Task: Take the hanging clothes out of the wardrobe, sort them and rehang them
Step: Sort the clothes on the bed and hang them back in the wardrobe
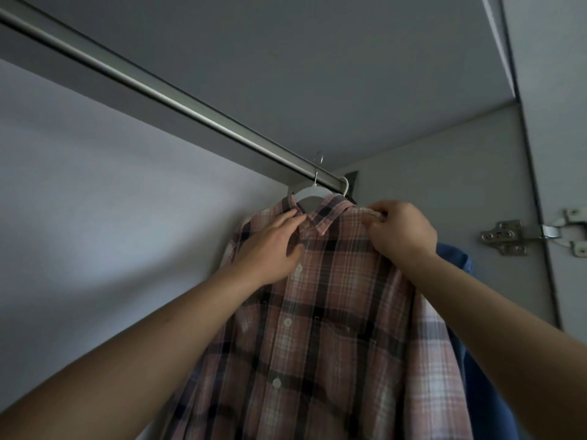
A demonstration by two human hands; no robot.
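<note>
Two garments hung at the far right end of the long brushed-metal wardrobe rail (165, 96): a pink, white and dark plaid button-front shirt (317, 328) in front, and a blue garment (457, 262) partly hidden behind it, beside the grey side wall with its metal door hinge (505, 237). We had both bare arms raised to the plaid shirt, which sat on a white plastic hanger with a thin wire hook (314, 185). We could not tell whether that hook was fully seated over the rail.

We judged the step in hand to be settling this shirt on its hanger at the rail. To do it well, we thought the shoulders should be squared evenly over the hanger arms and the collar laid flat, with the hook left facing the same way as its neighbour.

Our left hand (273, 246) lay on the shirt front just below the collar, its fingers (290, 217) loosely spread and nearly flat, touching the collar edge and the placket, gripping nothing that we could see. Our right hand (400, 233) was curled tight, its fingertips (378, 215) pinching the fabric at the shirt's shoulder seam.
</note>
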